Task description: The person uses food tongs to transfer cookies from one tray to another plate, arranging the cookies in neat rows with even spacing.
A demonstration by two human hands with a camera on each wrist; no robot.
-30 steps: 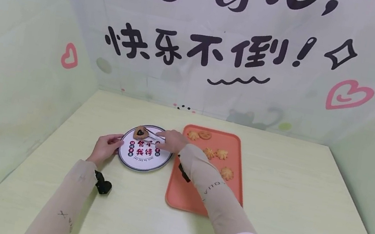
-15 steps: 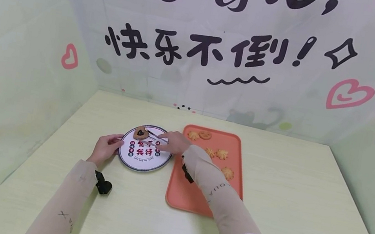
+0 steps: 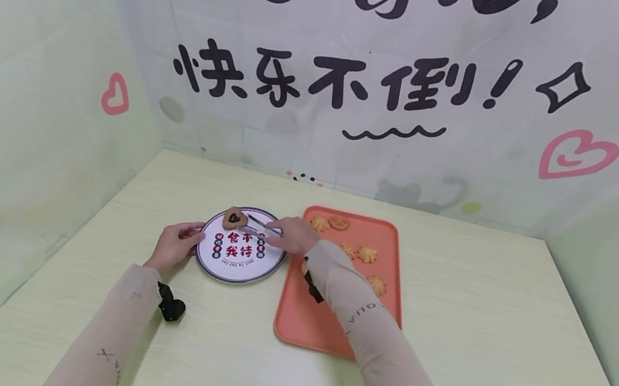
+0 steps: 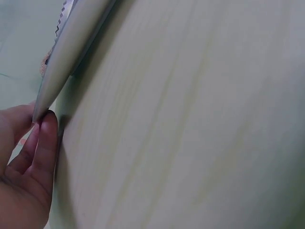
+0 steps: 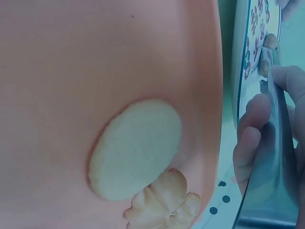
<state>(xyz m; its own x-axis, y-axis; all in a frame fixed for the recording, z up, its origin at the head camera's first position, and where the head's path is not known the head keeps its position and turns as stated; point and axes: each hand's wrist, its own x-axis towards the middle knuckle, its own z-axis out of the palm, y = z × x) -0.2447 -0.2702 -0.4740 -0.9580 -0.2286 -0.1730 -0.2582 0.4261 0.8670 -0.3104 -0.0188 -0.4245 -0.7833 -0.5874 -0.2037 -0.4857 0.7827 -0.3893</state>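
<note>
My left hand (image 3: pixel 175 246) pinches the left rim of a round white plate (image 3: pixel 211 263) with a blue edge and printed characters. In the left wrist view, thumb and fingers (image 4: pixel 47 143) meet at the plate's edge (image 4: pixel 71 47). My right hand (image 3: pixel 297 235) holds metal tongs (image 3: pixel 264 225) over the plate's right side. A brown cookie (image 3: pixel 228 224) with a dark heart centre lies at the plate's back. The tong tips are just right of the cookie; whether they touch it I cannot tell. In the right wrist view the tongs (image 5: pixel 271 176) have toothed ends.
Right of the plate lies an orange tray (image 3: pixel 296 327), partly under my right forearm. It bears several cookies, among them a flower-shaped one (image 3: pixel 367 254), a round one (image 3: pixel 338 223) and an oval one (image 5: pixel 136 150). A printed wall (image 3: pixel 305 144) stands behind the table.
My right hand has shifted slightly right. The tong arms, spread around the cookie earlier, are now closer together and to its right. The left hand stays at the plate rim.
</note>
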